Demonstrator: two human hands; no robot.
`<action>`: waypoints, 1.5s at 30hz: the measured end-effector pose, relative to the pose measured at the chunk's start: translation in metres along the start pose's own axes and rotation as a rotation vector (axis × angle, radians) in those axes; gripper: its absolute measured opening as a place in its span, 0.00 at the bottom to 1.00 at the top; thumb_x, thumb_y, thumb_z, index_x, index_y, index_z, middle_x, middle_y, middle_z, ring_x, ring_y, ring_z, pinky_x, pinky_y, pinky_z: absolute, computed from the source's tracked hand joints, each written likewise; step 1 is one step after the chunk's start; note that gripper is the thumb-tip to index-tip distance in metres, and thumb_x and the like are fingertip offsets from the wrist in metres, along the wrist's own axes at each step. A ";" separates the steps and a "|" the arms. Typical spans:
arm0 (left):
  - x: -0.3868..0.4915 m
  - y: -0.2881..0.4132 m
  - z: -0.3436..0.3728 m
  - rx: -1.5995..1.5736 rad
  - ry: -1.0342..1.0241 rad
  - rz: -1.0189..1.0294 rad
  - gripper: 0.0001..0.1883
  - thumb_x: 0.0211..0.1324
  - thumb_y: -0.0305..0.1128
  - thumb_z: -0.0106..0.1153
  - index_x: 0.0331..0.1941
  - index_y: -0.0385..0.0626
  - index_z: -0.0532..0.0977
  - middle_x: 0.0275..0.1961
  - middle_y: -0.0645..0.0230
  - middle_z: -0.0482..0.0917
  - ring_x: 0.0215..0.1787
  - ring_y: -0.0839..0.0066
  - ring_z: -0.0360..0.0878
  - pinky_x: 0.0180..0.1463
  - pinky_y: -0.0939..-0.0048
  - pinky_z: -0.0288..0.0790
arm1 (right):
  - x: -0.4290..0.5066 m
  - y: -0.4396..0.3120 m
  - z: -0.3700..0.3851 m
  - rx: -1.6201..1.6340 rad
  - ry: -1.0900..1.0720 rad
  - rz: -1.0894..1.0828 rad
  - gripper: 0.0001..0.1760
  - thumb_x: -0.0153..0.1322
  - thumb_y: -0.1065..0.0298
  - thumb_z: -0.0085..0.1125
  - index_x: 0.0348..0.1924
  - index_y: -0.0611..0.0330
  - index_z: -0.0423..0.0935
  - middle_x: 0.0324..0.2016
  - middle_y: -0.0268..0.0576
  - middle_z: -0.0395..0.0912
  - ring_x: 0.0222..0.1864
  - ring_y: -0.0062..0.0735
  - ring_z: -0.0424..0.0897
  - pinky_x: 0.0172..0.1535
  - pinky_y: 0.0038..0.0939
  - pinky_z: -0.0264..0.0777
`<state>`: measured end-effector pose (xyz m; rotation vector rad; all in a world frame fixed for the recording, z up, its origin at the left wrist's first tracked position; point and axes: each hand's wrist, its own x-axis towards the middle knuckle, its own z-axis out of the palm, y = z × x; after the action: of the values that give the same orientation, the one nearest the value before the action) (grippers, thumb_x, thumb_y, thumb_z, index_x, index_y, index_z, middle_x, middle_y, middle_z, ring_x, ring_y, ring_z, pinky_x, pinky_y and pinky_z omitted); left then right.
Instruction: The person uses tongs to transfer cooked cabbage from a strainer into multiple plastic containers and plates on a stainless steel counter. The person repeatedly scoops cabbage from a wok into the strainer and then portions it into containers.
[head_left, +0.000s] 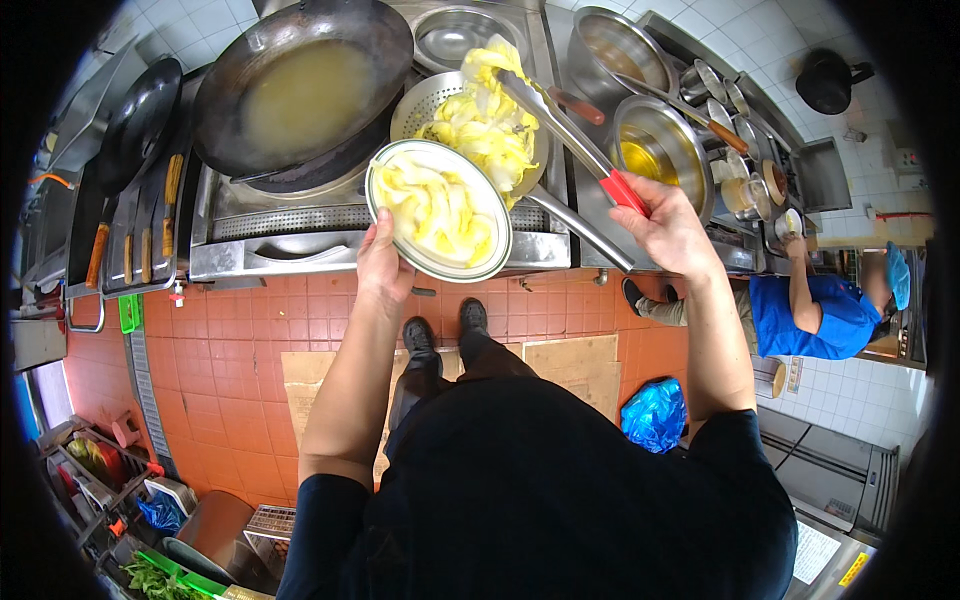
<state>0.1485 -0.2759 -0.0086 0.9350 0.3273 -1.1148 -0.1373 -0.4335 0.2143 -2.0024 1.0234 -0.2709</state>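
Observation:
My left hand (385, 259) grips the near-left rim of a white oval plate (501, 214) with a green line round its edge. Cooked cabbage leaves (439, 210) lie on the plate. My right hand (664, 223) is closed round the red grips of metal tongs (570, 139). Between the tong tips hangs a clump of yellow-white cabbage (491, 60), above more cabbage (480, 124) heaped in a perforated strainer ladle (411, 105). The ladle's metal handle (585, 229) slants toward me, past the plate's right side.
A large wok (217, 127) of cloudy liquid stands left of the strainer. Steel bowls, one with yellow oil (645, 161), sit at right. Farther right, a person in a blue shirt (802, 315) works at the counter. Flattened cardboard (574, 367) covers part of the tiled floor.

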 end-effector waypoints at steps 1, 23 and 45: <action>0.005 -0.002 0.004 -0.008 0.000 -0.012 0.25 0.80 0.45 0.54 0.70 0.42 0.72 0.69 0.58 0.80 0.69 0.62 0.80 0.73 0.55 0.75 | -0.004 -0.005 -0.001 0.007 0.010 -0.018 0.21 0.77 0.75 0.68 0.63 0.69 0.80 0.40 0.31 0.83 0.42 0.17 0.75 0.49 0.23 0.74; 0.029 -0.013 0.010 -0.107 -0.175 -0.003 0.25 0.80 0.44 0.53 0.73 0.46 0.69 0.72 0.60 0.77 0.73 0.60 0.76 0.77 0.50 0.70 | -0.027 0.028 0.039 -0.395 -0.243 0.021 0.29 0.73 0.70 0.70 0.67 0.65 0.76 0.55 0.64 0.84 0.59 0.56 0.84 0.61 0.39 0.78; -0.005 -0.005 -0.069 -0.223 -0.148 0.022 0.23 0.75 0.39 0.62 0.68 0.45 0.73 0.68 0.63 0.81 0.68 0.64 0.80 0.73 0.53 0.75 | 0.126 0.062 0.042 -0.601 -0.312 0.124 0.26 0.68 0.65 0.73 0.56 0.67 0.83 0.49 0.62 0.87 0.56 0.54 0.86 0.60 0.43 0.77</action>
<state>0.1566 -0.2201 -0.0486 0.6545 0.3121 -1.0964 -0.0690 -0.5217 0.1192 -2.3902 1.1014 0.4583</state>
